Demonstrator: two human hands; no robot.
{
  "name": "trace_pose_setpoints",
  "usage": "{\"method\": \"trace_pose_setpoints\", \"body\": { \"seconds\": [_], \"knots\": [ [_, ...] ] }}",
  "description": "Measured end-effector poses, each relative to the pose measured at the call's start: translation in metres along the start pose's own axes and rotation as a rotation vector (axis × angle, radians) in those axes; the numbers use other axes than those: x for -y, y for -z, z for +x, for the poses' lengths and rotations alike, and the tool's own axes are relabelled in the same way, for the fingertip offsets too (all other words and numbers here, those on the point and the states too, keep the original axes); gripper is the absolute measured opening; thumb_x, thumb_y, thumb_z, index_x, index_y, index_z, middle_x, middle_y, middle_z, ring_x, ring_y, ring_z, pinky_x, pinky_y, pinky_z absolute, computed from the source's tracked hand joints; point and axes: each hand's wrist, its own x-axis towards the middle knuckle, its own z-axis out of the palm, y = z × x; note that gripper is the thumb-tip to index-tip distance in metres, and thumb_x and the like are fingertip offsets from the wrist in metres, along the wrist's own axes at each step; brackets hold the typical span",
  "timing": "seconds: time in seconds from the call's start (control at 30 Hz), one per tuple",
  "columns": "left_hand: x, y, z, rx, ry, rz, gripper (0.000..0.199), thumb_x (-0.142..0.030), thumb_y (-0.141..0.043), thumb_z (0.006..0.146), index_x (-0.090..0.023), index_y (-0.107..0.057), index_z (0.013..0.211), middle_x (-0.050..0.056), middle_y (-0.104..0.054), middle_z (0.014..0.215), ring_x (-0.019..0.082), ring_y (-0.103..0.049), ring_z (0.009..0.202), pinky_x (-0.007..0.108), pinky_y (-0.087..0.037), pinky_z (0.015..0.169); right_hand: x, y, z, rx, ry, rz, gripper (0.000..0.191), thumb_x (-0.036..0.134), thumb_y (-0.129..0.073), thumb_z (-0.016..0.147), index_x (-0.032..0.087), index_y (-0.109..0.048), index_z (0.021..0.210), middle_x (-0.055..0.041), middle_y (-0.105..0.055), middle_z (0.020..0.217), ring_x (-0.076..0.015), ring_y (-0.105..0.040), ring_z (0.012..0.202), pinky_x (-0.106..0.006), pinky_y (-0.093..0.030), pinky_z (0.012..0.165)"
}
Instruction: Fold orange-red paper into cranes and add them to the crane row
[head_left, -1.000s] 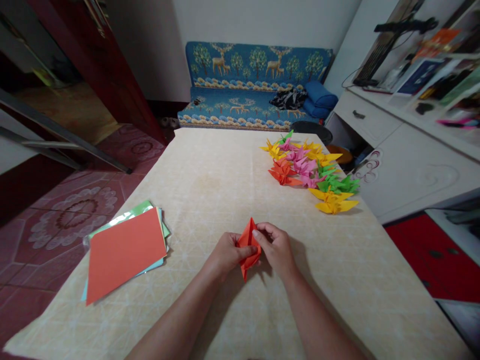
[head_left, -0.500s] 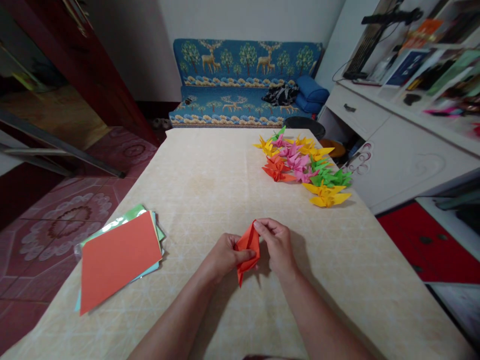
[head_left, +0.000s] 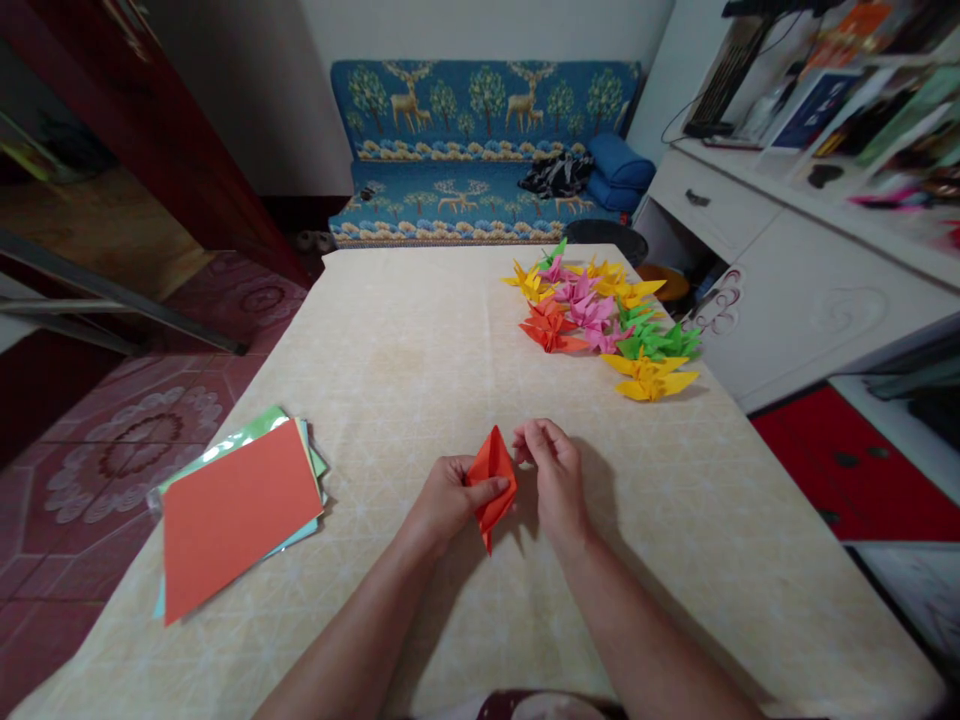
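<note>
A folded red paper (head_left: 493,466) with pointed ends is held above the middle of the table, its long axis roughly upright in the view. My left hand (head_left: 450,495) pinches it, thumb across its front and fingers behind. Just right of the paper is my right hand (head_left: 553,470), its fingers curled with thumb and fingertips close together; a small gap separates them from the paper. Whether anything sits between those fingertips is too small to tell.
Red sheets (head_left: 240,515) lie over green and blue ones at the table's left. Several folded paper cranes (head_left: 592,315) in yellow, pink, green and red crowd the back right of the table (head_left: 405,300). Beyond are a blue sofa (head_left: 480,120) and a white cabinet (head_left: 817,290).
My right hand has let go of the paper's upper tip and moved slightly right. The folded paper is turned more upright in my left hand. The view has shifted a little.
</note>
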Motion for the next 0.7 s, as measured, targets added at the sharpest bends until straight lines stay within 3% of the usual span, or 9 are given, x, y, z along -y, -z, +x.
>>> {"method": "trace_pose_setpoints", "body": {
  "seconds": [0.2, 0.3, 0.5, 0.7],
  "knots": [
    [-0.0013, 0.0020, 0.0016, -0.173, -0.184, -0.032, 0.027, -0.032, -0.078, 0.068, -0.011, -0.069, 0.081, 0.002, -0.068, 0.068, 0.010, -0.060, 0.058, 0.018, -0.046, 0.057, 0.0019, 0.0033, -0.0030, 0.236, 0.086, -0.221, 0.011, 0.029, -0.064, 0.078, 0.019, -0.061, 0.078, 0.0011, -0.057, 0.071, -0.0125, -0.054, 0.061, -0.023, -0.043, 0.057],
    [-0.0006, 0.0024, 0.0020, -0.231, -0.228, 0.011, 0.028, -0.033, -0.080, 0.066, -0.011, -0.068, 0.079, -0.001, -0.065, 0.067, 0.008, -0.055, 0.056, 0.017, -0.043, 0.055, -0.0012, 0.0016, -0.0031, 0.227, 0.229, -0.374, 0.003, 0.021, -0.063, 0.077, 0.019, -0.063, 0.075, -0.0001, -0.058, 0.074, -0.0139, -0.056, 0.067, -0.024, -0.045, 0.061],
    [0.0018, 0.0018, 0.0026, -0.241, -0.201, 0.054, 0.030, -0.034, -0.079, 0.065, -0.011, -0.065, 0.076, -0.001, -0.061, 0.064, 0.009, -0.052, 0.055, 0.019, -0.042, 0.054, -0.0053, 0.0018, -0.0049, 0.178, 0.460, -0.604, 0.015, 0.019, -0.057, 0.085, 0.020, -0.062, 0.071, -0.0018, -0.058, 0.073, -0.0148, -0.056, 0.069, -0.027, -0.044, 0.064],
    [-0.0002, 0.0007, 0.0014, -0.334, -0.367, 0.089, 0.012, -0.021, -0.073, 0.070, -0.014, -0.067, 0.075, 0.000, -0.065, 0.068, 0.010, -0.056, 0.061, 0.020, -0.045, 0.060, -0.0009, -0.0004, -0.0089, 0.133, 0.554, -0.538, 0.005, 0.020, -0.058, 0.086, 0.020, -0.063, 0.087, -0.0045, -0.060, 0.085, -0.0157, -0.057, 0.075, -0.028, -0.047, 0.067]
  ]
}}
